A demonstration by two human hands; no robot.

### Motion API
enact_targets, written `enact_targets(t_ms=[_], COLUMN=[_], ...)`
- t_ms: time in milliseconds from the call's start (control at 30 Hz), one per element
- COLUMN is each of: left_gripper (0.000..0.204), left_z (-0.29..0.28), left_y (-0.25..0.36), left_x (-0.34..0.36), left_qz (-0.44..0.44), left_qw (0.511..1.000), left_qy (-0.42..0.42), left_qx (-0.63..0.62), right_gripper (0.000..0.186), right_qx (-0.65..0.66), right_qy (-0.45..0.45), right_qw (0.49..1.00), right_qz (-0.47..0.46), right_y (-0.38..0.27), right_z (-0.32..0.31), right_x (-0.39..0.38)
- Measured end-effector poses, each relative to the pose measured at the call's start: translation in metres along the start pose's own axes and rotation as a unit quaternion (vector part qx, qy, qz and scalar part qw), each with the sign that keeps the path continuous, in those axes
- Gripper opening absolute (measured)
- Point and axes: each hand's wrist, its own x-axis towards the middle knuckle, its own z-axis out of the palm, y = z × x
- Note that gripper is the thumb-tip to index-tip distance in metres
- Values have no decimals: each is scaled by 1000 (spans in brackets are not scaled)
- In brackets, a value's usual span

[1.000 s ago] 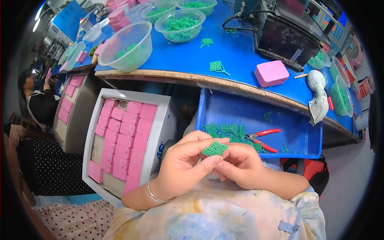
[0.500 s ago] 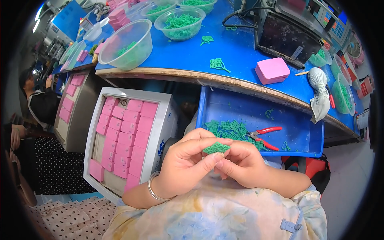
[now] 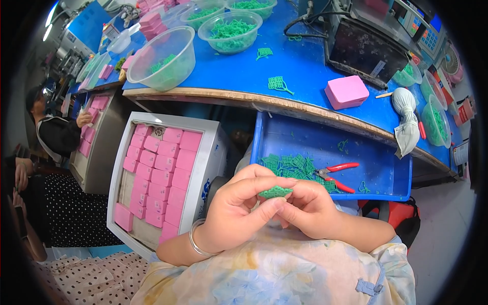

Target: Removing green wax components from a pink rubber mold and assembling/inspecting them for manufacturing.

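A small green lattice piece (image 3: 276,192) is pinched between my two hands, in front of my body. My left hand (image 3: 243,201) grips its left side with thumb and forefinger, and a silver bangle circles that wrist. On the other side, my right hand (image 3: 311,206) holds it, with the two thumbs nearly meeting below it. Just beyond my fingers is a blue tray (image 3: 376,189) holding a heap of similar green lattice pieces (image 3: 292,168). Red-handled cutting pliers (image 3: 333,175) lie open beside that heap. The lower part of the held piece is hidden by my fingers.
Left of me stands a white-framed case (image 3: 118,175) with rows of pink blocks (image 3: 161,178). The blue bench (image 3: 229,68) carries plastic bowls (image 3: 175,71) of green pieces, a pink block (image 3: 346,92) and a cloth-wrapped bundle (image 3: 405,109). Another person (image 3: 56,129) works at far left.
The green piece has tipped in my fingers, so its face shows at a flatter angle. At far left, the other person's hand has come to the pink blocks there.
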Motion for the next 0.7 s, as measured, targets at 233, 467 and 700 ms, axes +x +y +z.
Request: enact_targets(t_ms=[233,467,700], left_gripper=[23,23,20], left_z=[-7,-6,-5], left_y=[-3,0,2], left_x=[-1,0,-2], left_qz=[77,118,102], left_qw=[989,978,982], left_qy=[-32,-32,17], left_qx=[121,171,155], right_gripper=[9,10,5], right_qx=[11,14,-32], right_qy=[7,18,77], right_qw=[1000,1000,996], right_qz=[0,-2,-38], right_y=[3,5,4], right_z=[0,-1,2], right_x=[1,1,1])
